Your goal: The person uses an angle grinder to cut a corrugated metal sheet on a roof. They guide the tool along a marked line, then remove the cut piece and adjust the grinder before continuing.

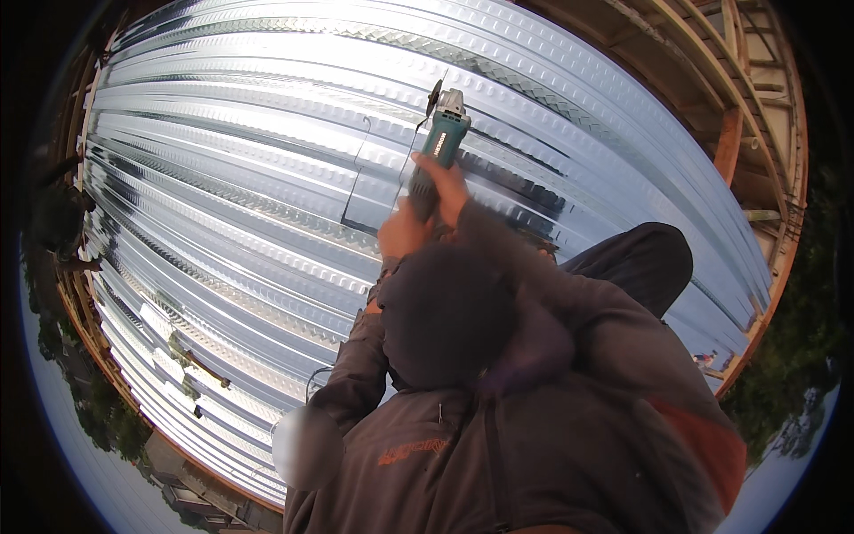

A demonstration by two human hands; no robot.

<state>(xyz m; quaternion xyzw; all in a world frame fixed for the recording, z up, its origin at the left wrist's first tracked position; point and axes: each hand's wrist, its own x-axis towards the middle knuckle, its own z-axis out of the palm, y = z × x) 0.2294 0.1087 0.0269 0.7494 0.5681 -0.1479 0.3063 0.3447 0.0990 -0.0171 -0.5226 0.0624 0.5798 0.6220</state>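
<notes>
The right hand (449, 184) is clamped around the body of an angle grinder (446, 135), and the left hand (401, 231) is closed on its rear end, partly hidden by the tool and the forearm. Beneath, a broad ribbed metal deck (258, 187) is spread, its rows of small raised dimples washed out by glare toward eleven o'clock. Its far edge is bordered from one to four o'clock by a timber frame (729, 147), and its left edge is reached well apart from the hands, at nine to ten o'clock. Wide room is left over the deck from nine to twelve o'clock; from three to seven, space is taken up by the wearer's body, with a dark-clothed bent leg (636, 258) set near three o'clock. A dark patch (525, 191) is seen just beside the hands at three; whether it is an opening or a shadow cannot be told. The grinder is slim, teal along its front and darker at the rear, and is pointed from the hands toward twelve to one o'clock. It is tipped by a grey metal gear head (453, 101), on whose left side a thin dark disc (433, 98) is carried, seen nearly edge-on; contact between disc and deck cannot be judged.
</notes>
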